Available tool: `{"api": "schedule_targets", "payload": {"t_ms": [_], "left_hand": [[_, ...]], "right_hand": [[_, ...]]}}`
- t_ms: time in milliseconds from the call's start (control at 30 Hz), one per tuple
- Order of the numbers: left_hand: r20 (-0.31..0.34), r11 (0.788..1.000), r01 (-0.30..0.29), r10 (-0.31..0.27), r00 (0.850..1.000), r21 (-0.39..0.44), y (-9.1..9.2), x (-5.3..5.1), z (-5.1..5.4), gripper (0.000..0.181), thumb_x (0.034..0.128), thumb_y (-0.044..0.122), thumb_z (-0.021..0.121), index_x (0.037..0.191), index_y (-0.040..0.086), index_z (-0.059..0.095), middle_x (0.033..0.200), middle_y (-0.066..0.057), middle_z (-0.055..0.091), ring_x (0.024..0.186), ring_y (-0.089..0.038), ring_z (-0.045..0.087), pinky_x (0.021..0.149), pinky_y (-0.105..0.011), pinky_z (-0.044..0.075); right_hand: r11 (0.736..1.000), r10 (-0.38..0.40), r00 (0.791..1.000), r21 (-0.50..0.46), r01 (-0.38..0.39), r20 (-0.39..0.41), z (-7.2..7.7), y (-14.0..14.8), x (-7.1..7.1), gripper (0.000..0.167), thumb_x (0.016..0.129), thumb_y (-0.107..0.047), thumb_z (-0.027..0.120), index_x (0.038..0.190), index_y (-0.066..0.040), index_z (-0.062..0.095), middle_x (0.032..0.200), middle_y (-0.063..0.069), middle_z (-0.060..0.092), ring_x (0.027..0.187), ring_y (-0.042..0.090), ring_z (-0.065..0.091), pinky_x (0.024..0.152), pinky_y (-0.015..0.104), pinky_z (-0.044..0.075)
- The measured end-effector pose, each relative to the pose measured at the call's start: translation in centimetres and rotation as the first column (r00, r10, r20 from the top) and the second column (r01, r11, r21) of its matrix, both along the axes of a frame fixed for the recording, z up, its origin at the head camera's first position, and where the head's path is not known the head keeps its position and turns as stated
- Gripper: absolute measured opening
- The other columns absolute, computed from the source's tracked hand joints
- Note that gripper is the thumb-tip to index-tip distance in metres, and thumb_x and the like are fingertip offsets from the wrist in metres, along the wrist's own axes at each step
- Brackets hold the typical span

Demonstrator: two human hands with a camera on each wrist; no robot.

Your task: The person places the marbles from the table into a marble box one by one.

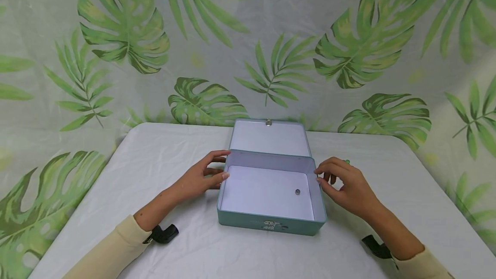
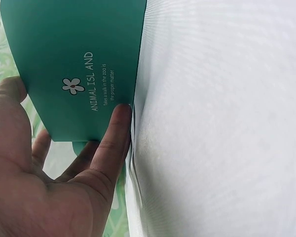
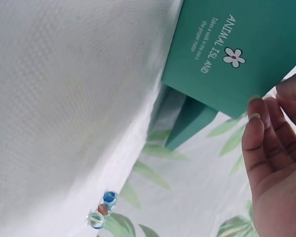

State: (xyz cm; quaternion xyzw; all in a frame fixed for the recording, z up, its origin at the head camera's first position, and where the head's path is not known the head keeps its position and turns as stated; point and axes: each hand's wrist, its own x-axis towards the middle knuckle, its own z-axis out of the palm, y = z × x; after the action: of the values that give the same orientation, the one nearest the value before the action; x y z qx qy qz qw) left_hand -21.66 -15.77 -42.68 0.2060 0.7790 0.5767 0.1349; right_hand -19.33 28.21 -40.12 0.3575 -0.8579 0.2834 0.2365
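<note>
One green rectangular tin box [image 1: 248,223] stands open near the middle of the table, its pale interior facing up and one hinged lid [image 1: 270,137] laid back behind it. Inside lies one small dark round marble [image 1: 297,192], on the floor toward the right wall. Two metal catch parts show: one lid clasp [image 1: 269,122] at the lid's far edge and one front catch [image 1: 270,223] on the near wall. The left and right outer walls each bear one white flower print, the left flower [image 2: 73,86] and the right flower [image 3: 234,58], beside "ANIMAL ISLAND" lettering. Two hands flank the box. The left hand [image 1: 199,180] is spread wide against its left side, with the thumb at the rim and one finger along the lower part of the wall. The right hand [image 1: 345,184] is held narrow at the right rim, fingers bent and thumb close to them; whether it pinches the wall between them I cannot tell. Three more glass marbles lie clustered on the table, seen from the right wrist: one blue marble [image 3: 109,198], one reddish marble [image 3: 103,210] and one clear marble [image 3: 95,219] with a coloured streak. Two black wrist mounts [image 1: 165,234] sit below the wrists, one on each, next to two cream sleeves [image 1: 108,249]. One white-covered table [image 1: 186,253] carries the box, and one leaf-print backdrop [image 1: 217,59] hangs behind.
</note>
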Motion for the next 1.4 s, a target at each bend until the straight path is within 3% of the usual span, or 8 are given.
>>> {"api": "schedule_targets", "payload": {"t_ms": [200, 500, 800, 1100, 1400], "left_hand": [[-0.001, 1.000, 0.000, 0.000, 1.000, 0.005, -0.1, 0.0, 0.0, 0.065, 0.1049, 0.030, 0.072, 0.161, 0.038, 0.040, 0.161, -0.011, 0.040, 0.139, -0.036, 0.057, 0.094, -0.041, 0.064], [-0.012, 1.000, 0.003, -0.003, 1.000, -0.007, 0.0, 0.0, -0.1, 0.065, 0.1054, 0.031, 0.071, 0.162, 0.037, 0.039, 0.161, -0.012, 0.040, 0.138, -0.036, 0.058, 0.093, -0.041, 0.064], [-0.010, 1.000, 0.002, -0.002, 1.000, -0.004, 0.0, 0.0, -0.1, 0.065, 0.1054, 0.030, 0.071, 0.161, 0.038, 0.039, 0.161, -0.013, 0.039, 0.138, -0.036, 0.057, 0.093, -0.041, 0.064], [0.015, 1.000, -0.002, 0.002, 1.000, 0.017, 0.1, 0.1, 0.0, 0.065, 0.1049, 0.030, 0.072, 0.161, 0.038, 0.040, 0.161, -0.011, 0.039, 0.139, -0.037, 0.056, 0.094, -0.041, 0.064], [0.013, 1.000, -0.002, 0.002, 1.000, 0.014, 0.1, 0.1, 0.1, 0.065, 0.1051, 0.029, 0.072, 0.160, 0.038, 0.040, 0.160, -0.011, 0.039, 0.139, -0.036, 0.056, 0.093, -0.041, 0.064]], "right_hand": [[1.000, -0.002, 1.000, 0.004, 0.002, -0.008, -0.1, 0.7, -0.5, 0.039, 0.079, 0.013, 0.085, 0.107, -0.014, 0.076, 0.106, -0.007, 0.069, 0.080, 0.003, 0.059, 0.065, 0.011, 0.049], [0.999, -0.043, 0.998, -0.023, 0.042, -0.041, -0.2, 3.6, -1.6, 0.043, 0.078, 0.016, 0.082, 0.105, -0.016, 0.075, 0.099, -0.002, 0.070, 0.076, 0.001, 0.060, 0.063, 0.015, 0.052], [0.989, -0.148, 0.988, -0.029, 0.147, -0.034, -0.8, 7.0, -2.6, 0.035, 0.079, 0.018, 0.081, 0.100, -0.009, 0.075, 0.094, 0.001, 0.072, 0.074, 0.002, 0.060, 0.064, 0.013, 0.052], [0.964, -0.261, 0.965, 0.046, 0.262, -0.019, -1.8, 9.1, -3.2, 0.027, 0.080, 0.013, 0.083, 0.097, -0.006, 0.076, 0.092, -0.001, 0.071, 0.074, 0.001, 0.058, 0.060, 0.013, 0.051], [0.937, -0.317, 0.937, 0.201, 0.286, 0.144, -2.1, 9.8, -3.1, 0.020, 0.085, 0.006, 0.081, 0.099, -0.009, 0.078, 0.095, 0.002, 0.071, 0.077, 0.016, 0.064, 0.059, 0.027, 0.054]]}}
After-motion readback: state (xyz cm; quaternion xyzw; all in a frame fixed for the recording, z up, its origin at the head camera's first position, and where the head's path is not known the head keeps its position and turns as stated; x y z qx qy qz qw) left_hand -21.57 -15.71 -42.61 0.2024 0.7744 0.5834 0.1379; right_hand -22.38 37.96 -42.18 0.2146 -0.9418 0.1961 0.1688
